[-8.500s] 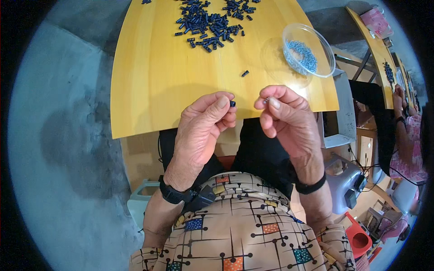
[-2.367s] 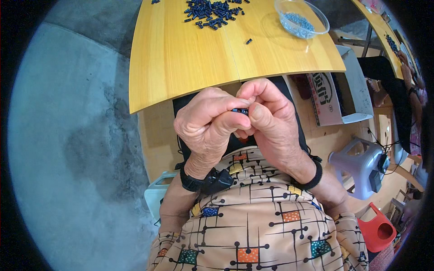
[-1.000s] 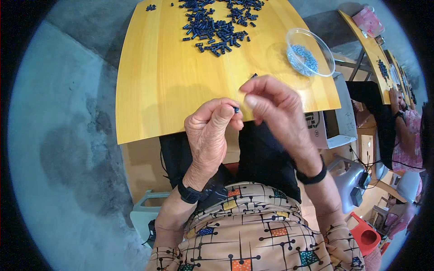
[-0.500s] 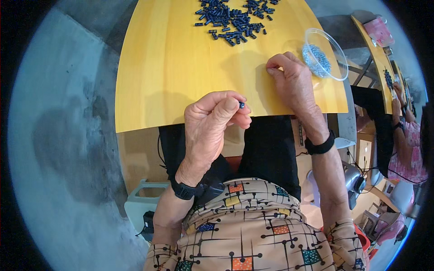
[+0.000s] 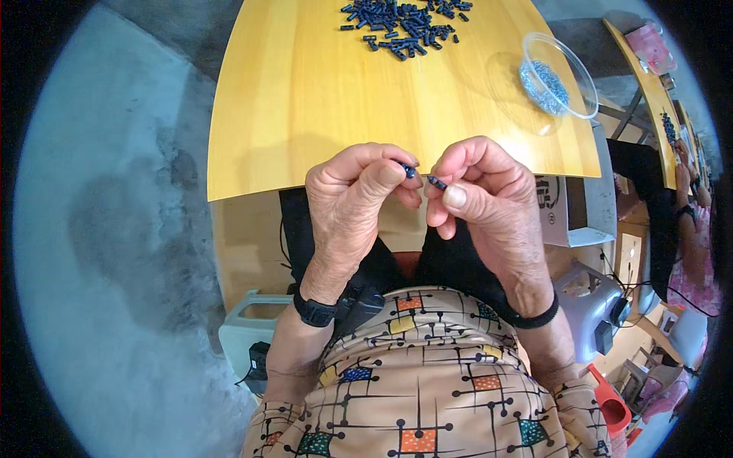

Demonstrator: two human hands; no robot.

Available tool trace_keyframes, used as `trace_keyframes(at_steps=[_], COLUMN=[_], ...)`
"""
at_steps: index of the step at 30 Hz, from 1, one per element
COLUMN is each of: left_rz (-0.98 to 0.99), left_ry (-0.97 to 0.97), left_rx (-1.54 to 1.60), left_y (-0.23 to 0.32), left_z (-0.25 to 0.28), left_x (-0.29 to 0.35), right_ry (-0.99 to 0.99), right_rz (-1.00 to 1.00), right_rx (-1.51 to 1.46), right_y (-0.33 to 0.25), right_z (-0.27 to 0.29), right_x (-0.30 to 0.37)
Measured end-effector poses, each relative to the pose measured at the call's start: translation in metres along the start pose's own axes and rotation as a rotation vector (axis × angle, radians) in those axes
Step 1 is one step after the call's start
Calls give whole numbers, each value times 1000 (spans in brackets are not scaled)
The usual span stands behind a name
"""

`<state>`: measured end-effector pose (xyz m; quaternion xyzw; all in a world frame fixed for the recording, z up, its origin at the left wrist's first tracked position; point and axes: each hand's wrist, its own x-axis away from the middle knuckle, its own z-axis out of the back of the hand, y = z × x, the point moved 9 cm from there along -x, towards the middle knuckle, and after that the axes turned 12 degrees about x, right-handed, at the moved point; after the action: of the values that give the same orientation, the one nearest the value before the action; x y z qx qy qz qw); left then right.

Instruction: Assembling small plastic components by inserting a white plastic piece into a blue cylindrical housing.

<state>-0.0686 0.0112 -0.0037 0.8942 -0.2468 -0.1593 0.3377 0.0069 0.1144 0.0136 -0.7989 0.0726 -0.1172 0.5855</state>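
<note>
White box (image 5: 561, 230); on its side: large dark characters (image 5: 545, 192), partly hidden; small circled mark (image 5: 551, 218)

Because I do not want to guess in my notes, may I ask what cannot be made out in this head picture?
In the head view:
Most of the first dark piece: covered by the left hand.
One end of the second dark piece: covered by the right hand.
The dark pile: cut off by the top edge.
Single shiny bits: too small to tell their shape.
Part of the white box: hidden by the tabletop.
</note>
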Motion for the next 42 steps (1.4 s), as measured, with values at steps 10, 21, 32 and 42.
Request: trace_keyframes(at_steps=[10, 21, 32, 42], left_rz=[-114, -167, -128, -193], left_ry=[-100, -190, -168, -207], left_rx=[-123, -195, -186, -278], left_y=[17, 21, 18, 24], left_z=[-16, -28, -30, -39], left_x=[14, 17, 18, 21], right_ry=[-22, -5, 11, 24], right_rz=[148, 181, 196, 199], right_rx=[-100, -91, -102, -82], right_y=[3, -1, -2, -3], right_z=[-10, -8, -7, -5], right_x=[16, 23, 29, 30])
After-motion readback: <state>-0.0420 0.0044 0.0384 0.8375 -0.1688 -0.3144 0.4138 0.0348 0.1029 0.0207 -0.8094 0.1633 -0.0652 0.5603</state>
